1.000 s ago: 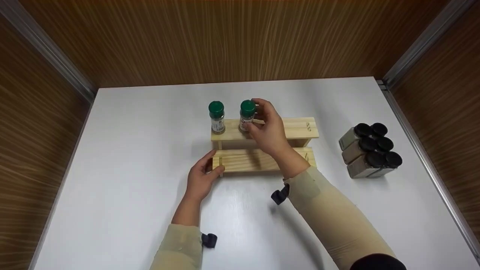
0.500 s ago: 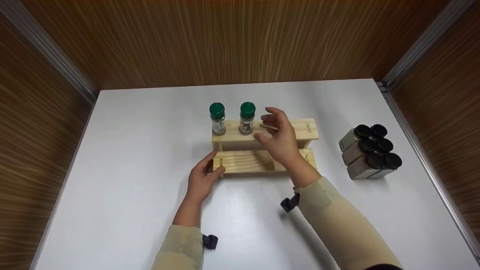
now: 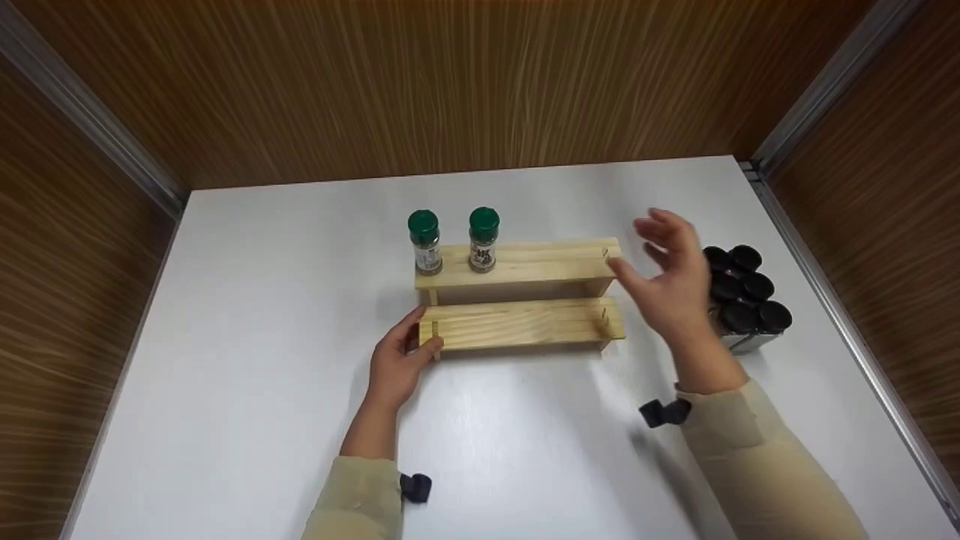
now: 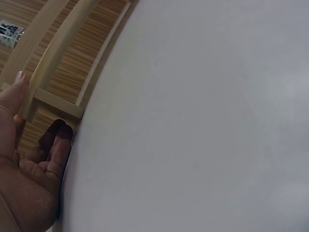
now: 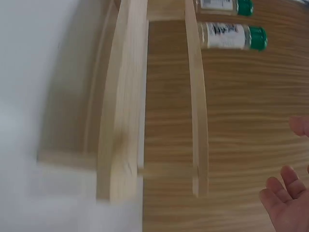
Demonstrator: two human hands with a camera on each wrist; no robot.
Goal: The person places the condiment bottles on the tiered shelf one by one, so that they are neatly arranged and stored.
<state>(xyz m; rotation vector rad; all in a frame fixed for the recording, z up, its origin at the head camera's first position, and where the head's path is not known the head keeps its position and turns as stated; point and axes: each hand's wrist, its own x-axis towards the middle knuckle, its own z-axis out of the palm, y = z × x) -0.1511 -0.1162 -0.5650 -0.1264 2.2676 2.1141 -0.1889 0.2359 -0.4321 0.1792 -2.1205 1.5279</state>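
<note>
A two-tier wooden spice rack (image 3: 517, 324) stands on the white table, and my left hand (image 3: 394, 367) grips the left end of its lower shelf. In the left wrist view, the thumb (image 4: 15, 94) lies on the rack's edge with the other fingers lower down by the table. Two green-capped spice jars stand upright on the upper shelf: one jar (image 3: 426, 244) at the left end, another jar (image 3: 484, 240) a little to its right. My right hand (image 3: 671, 281) is in the air beyond the rack's right end, its fingers spread and holding nothing.
Several black-capped spice jars (image 3: 750, 319) stand grouped on the right side of the table (image 3: 247, 360), partly hidden behind my right hand. Wood-grain panels (image 3: 450, 90) close off the back and both sides.
My right hand has let go of the second green-capped jar and moved right, past the rack's end towards the black-capped jars. The left hand keeps its grip on the rack.
</note>
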